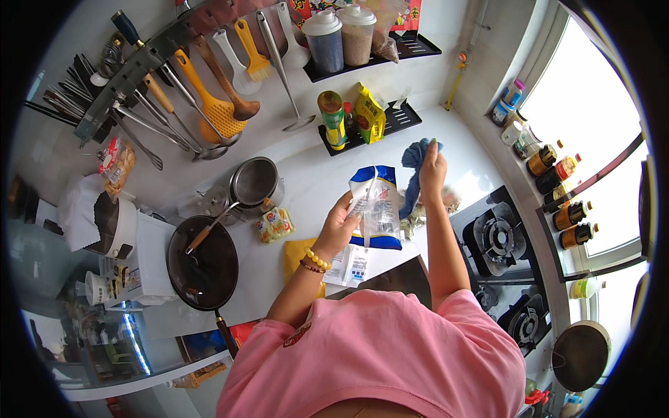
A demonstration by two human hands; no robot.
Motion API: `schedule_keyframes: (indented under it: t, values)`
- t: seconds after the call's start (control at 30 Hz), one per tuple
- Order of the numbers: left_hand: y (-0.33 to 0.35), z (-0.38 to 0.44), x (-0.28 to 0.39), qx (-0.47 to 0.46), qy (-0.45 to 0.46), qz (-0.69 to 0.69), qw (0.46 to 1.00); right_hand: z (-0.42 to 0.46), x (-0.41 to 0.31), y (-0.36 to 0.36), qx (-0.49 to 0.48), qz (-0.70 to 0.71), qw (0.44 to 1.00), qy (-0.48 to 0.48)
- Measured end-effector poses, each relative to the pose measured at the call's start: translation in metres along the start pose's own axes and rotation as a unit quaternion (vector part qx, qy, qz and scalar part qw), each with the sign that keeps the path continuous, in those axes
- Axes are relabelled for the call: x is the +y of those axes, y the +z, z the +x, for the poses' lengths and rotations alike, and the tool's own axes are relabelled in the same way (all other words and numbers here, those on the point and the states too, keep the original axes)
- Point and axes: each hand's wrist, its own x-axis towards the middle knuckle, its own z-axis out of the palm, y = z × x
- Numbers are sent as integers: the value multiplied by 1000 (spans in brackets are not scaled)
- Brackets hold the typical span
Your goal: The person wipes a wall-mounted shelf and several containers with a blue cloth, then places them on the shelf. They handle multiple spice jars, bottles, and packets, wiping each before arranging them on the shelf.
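My left hand [338, 224], with two beaded bracelets at the wrist, grips a blue and white plastic packet [377, 209] by its left side. The packet bears print and a barcode; what it contains cannot be told. Raised to its right, my right hand [433, 170] is closed on a crumpled blue cloth [415, 162], which hangs down toward the packet. Below the packet, a white printed packet [347, 266] lies on the counter beside a yellow bag [296, 261]. A clear bag with leafy or dried stuff [415, 218] sits partly hidden behind my right forearm.
A dark wok [203, 261], a steel pot with a strainer [255, 181] and a small yellow-green packet [275, 225] stand left. Right is a gas stove [496, 237], with bottles [567, 167] along the windowsill. Utensils [219, 112] hang above, near black shelves [402, 119] holding containers.
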Motion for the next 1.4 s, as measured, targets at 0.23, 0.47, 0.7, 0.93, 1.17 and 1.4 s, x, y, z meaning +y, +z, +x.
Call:
schedule_keyframes:
  t: [0.23, 0.47, 0.7, 0.93, 1.17, 1.4]
  values:
    - [1, 2, -5, 31, -67, -60, 995, -128, -76, 14, -220, -292, 889, -275]
    - [9, 1, 7, -11, -19, -32, 999, -67, -24, 15, -159, 17, 987, -7]
    - [-7, 0, 9, 7, -37, -112, 993, -68, -19, -15, -247, 317, 847, 349]
    - [-17, 5, -12, 83, -12, 81, 993, -111, 0, 2, -307, 161, 907, 239]
    - [-38, -1, -49, 136, 12, 178, 975, -99, 34, 6, -127, -257, 953, 102]
    - [-83, -73, -99, -13, -192, 616, 764, -92, 35, -25, -115, -342, 932, 40]
